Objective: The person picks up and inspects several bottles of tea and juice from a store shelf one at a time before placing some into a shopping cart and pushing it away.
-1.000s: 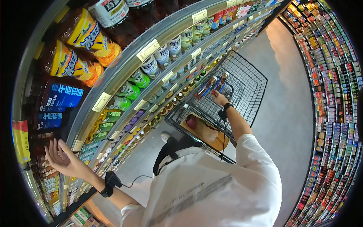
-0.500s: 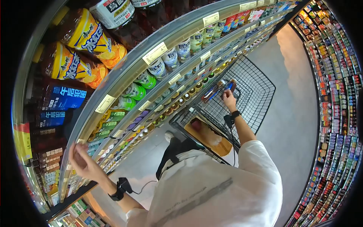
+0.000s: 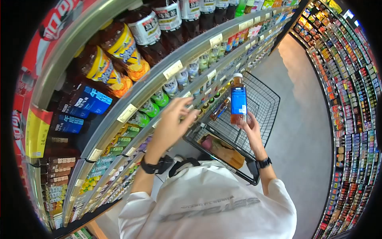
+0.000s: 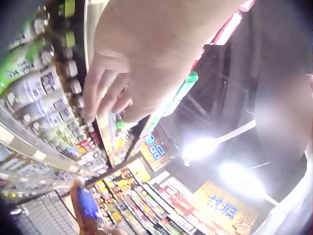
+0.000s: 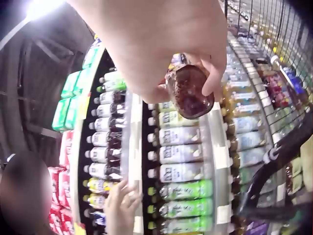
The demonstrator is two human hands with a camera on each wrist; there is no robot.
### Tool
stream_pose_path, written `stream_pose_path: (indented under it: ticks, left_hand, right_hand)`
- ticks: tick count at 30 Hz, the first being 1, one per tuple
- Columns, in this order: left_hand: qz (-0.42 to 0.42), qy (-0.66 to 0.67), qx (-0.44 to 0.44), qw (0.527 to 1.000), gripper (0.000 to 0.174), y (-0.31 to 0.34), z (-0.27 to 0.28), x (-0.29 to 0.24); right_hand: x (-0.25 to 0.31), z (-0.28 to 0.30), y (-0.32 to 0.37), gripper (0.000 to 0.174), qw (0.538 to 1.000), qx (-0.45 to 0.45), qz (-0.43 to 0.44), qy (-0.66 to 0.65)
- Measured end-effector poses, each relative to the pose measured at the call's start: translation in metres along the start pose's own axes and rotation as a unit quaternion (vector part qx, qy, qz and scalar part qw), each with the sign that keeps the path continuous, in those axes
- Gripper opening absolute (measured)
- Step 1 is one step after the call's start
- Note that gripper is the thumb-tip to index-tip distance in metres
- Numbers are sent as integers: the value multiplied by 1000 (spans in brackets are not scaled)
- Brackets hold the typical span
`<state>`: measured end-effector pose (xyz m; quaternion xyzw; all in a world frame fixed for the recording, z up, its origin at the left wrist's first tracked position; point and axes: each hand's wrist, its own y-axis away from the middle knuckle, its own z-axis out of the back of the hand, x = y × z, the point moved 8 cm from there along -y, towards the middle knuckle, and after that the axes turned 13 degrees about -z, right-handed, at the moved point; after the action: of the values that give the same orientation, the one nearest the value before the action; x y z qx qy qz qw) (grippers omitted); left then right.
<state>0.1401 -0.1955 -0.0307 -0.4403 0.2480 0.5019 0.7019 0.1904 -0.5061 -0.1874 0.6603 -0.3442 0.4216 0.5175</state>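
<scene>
My right hand (image 3: 252, 130) grips the lower end of a bottle of brown drink (image 3: 239, 101) with a blue label and white cap, held upright over the cart. In the right wrist view the base of this bottle (image 5: 190, 93) shows between fingers and thumb. My left hand (image 3: 172, 124) is raised in front of the drinks shelf, fingers loosely bent, nothing in it. A second bottle (image 3: 219, 110) lies inside the wire shopping cart (image 3: 274, 104), partly behind the held one. Similar blue-labelled bottles (image 3: 88, 99) stand on the upper shelf at left.
A long drinks shelf (image 3: 175, 71) curves along the left, with yellow-labelled bottles (image 3: 126, 47) on top. The cart's handle (image 3: 253, 175) is close to my body, and a brown carton (image 3: 223, 151) rides at its near end. More stocked shelves (image 3: 350, 119) line the aisle's right side.
My right hand has lifted the blue-labelled bottle up out of the cart. My left hand has swung from the shelf's left end rightward, nearer the bottle. The head view has shifted.
</scene>
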Motion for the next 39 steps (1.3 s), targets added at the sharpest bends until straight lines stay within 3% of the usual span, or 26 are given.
stream_pose_path:
  ticks: [2, 3, 5, 6, 7, 8, 9, 11, 14, 16, 17, 19, 21, 23, 25, 27, 28, 29, 31, 35, 37, 38, 39]
  left_hand:
    - [-25, 80, -47, 995, 74, -5, -28, 0]
    - [-13, 145, -61, 987, 93, -4, -39, -5]
    - [-67, 182, -28, 981, 128, -8, -50, -28]
    - [-50, 225, -14, 973, 137, -11, -47, -50]
    - [-144, 108, -75, 981, 138, -11, -39, -68]
    - [-117, 63, -129, 983, 134, -8, -32, -75]
    - [-93, 22, -182, 979, 130, -3, -22, -79]
    - [-76, 125, -208, 967, 123, 4, -4, -65]
    - [-64, 214, -220, 950, 105, 19, 25, -56]
    - [-72, 253, -215, 940, 95, 34, 42, -48]
    - [-110, 218, -223, 944, 94, 42, 52, -48]
    - [-80, 209, -239, 945, 80, 63, 66, -53]
    - [-187, -50, -244, 950, 74, 77, 107, -91]
    - [-157, -77, -221, 960, 71, 96, 126, -99]
    - [-104, -40, -284, 952, 72, 116, 148, -100]
    - [-79, -107, -309, 942, 71, 134, 174, -106]
    - [-78, -122, -326, 934, 70, 144, 185, -108]
    - [-106, -112, -379, 912, 69, 154, 196, -106]
    - [-155, -218, -409, 873, 65, 165, 216, -118]
    - [-165, -235, -458, 841, 67, 169, 245, -107]
    - [-111, -290, -470, 827, 68, 165, 254, -107]
    - [-74, -335, -458, 820, 76, 166, 258, -102]
    - [-96, -164, -509, 839, 70, 166, 262, -81]
  right_hand:
    - [28, -33, 32, 64, 998, 41, 21, -49]
    - [38, -43, 47, 66, 998, 14, 44, -32]
    - [53, -71, 66, 77, 989, 26, 142, -10]
    - [62, -86, 75, 84, 978, 15, 199, 60]
    - [71, -98, 82, 92, 958, 2, 258, 128]
    - [80, -109, 88, 101, 901, -43, 345, 259]
    - [85, -121, 93, 101, 876, -56, 384, 285]
    - [94, -140, 105, 101, 816, -91, 460, 337]
    - [93, -175, 92, 114, 894, 91, 386, 209]
    - [93, -203, 84, 121, 931, 202, 266, 146]
    - [94, -214, 83, 109, 928, 229, 267, 124]
    - [83, -233, 78, 81, 848, 310, 307, 301]
    - [78, -252, 76, 49, 858, 289, 312, 288]
    - [68, -266, 69, 57, 874, 297, 276, 267]
    - [63, -282, 64, 70, 876, 319, 266, 244]
    - [89, -306, 84, 67, 808, 332, 362, 326]
    - [97, -319, 92, 56, 819, 366, 337, 286]
    - [92, -323, 93, 53, 812, 385, 331, 286]
    - [80, -329, 93, 48, 800, 418, 322, 287]
    - [61, -326, 93, 40, 811, 433, 264, 292]
    - [63, -323, 93, 38, 811, 417, 286, 296]
    - [64, -321, 93, 37, 811, 408, 296, 298]
    - [64, -318, 91, 36, 819, 402, 287, 291]
